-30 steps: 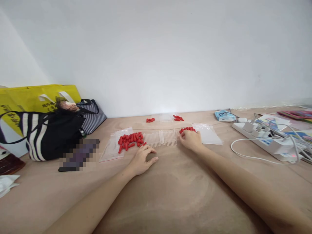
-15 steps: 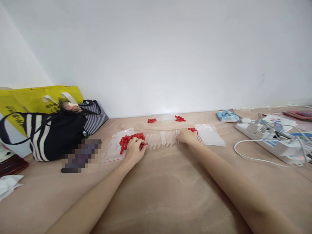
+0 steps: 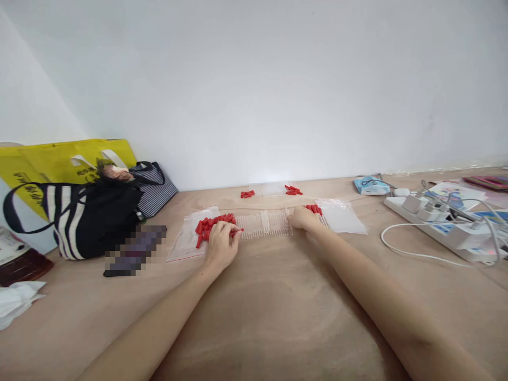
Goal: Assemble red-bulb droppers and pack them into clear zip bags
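Note:
My left hand [image 3: 222, 244] is closed, pinching a small red tapered piece [image 3: 239, 230] between thumb and fingers. Under and behind it, a pile of similar red pieces [image 3: 205, 226] lies on a clear zip bag [image 3: 181, 242]. A row of thin clear sticks [image 3: 254, 226] spreads across the table between both hands. At the row's right end my right hand [image 3: 305, 218] is closed, fingertips down among the sticks; its grip is mostly hidden. Several red pieces [image 3: 314, 209] show just behind that hand, beside another zip bag [image 3: 344, 217].
Near the wall lie more clear sticks [image 3: 273, 191] between two small red groups [image 3: 247, 194] [image 3: 293, 189]. Left stand a black striped bag [image 3: 95, 219], a yellow bag [image 3: 59, 159] and a pixelated dark object [image 3: 137, 251]. Right are a blue mask [image 3: 371, 186] and a power strip [image 3: 436, 227] with cables.
The red piece in my left hand now points out more, toward the sticks. My right hand stays at the row's right end, barely shifted. The view has moved slightly.

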A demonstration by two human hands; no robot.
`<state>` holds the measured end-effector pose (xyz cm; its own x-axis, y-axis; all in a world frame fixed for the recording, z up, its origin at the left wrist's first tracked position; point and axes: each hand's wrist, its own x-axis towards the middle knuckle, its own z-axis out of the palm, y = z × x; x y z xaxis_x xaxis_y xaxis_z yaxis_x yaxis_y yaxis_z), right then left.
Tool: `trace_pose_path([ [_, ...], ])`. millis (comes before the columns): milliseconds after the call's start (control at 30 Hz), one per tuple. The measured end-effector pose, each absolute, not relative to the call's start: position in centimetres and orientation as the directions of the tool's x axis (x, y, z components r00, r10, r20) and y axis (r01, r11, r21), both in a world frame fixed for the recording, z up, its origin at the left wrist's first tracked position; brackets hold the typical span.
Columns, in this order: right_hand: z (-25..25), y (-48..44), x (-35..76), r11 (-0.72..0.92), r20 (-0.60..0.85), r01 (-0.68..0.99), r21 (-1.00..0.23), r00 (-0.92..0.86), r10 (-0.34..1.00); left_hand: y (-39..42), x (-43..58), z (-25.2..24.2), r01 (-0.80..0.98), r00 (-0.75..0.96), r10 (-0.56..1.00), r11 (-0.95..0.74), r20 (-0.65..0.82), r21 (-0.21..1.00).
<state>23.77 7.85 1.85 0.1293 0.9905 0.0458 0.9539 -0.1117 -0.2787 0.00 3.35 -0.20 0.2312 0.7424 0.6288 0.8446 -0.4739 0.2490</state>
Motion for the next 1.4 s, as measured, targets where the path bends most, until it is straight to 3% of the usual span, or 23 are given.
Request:
trace_pose_path([
  [200, 3.4, 4.8, 24.8, 0.07, 0.072, 0.934, -0.351, -0.047, 0.996, 1.1, 1.6, -0.2, 0.674, 0.426, 0.77, -0.621, 0.476, 0.4],
  [367, 0.2, 1.8, 25.9, 0.555, 0.379, 0.758, -0.343, -0.429, 0.82, 0.9, 2.3, -0.4, 0.624, 0.495, 0.754, -0.654, 0.431, 0.428],
  [467, -1.9, 1.0, 25.8, 0.677, 0.5, 0.658, -0.329, -0.487, 0.716, 1.2, 2.3, -0.4, 0.629, 0.493, 0.747, -0.66, 0.447, 0.41],
  [633, -2.5, 0.6, 24.7, 0.693, 0.537, 0.661, -0.289, -0.487, 0.689, 1.3, 2.3, -0.5, 0.618, 0.497, 0.718, -0.687, 0.488, 0.382],
  [867, -2.2, 0.4, 23.4, 0.674, 0.519, 0.665, -0.321, -0.472, 0.713, 1.1, 2.4, -0.2, 0.659, 0.504, 0.702, -0.689, 0.503, 0.3],
  [1100, -2.2, 0.1, 23.3, 0.716, 0.541, 0.619, -0.324, -0.499, 0.677, 1.0, 2.7, 0.2, 0.667, 0.489, 0.708, -0.68, 0.51, 0.304],
  [1200, -2.2, 0.0, 23.3, 0.733, 0.557, 0.611, -0.298, -0.512, 0.654, 0.9, 2.9, 0.2, 0.664, 0.457, 0.73, -0.66, 0.508, 0.351],
  [1400, -2.3, -0.4, 23.2, 0.767, 0.618, 0.585, -0.262, -0.509, 0.599, 1.0, 3.0, -0.1, 0.521, 0.461, 0.771, -0.636, 0.439, 0.569],
])
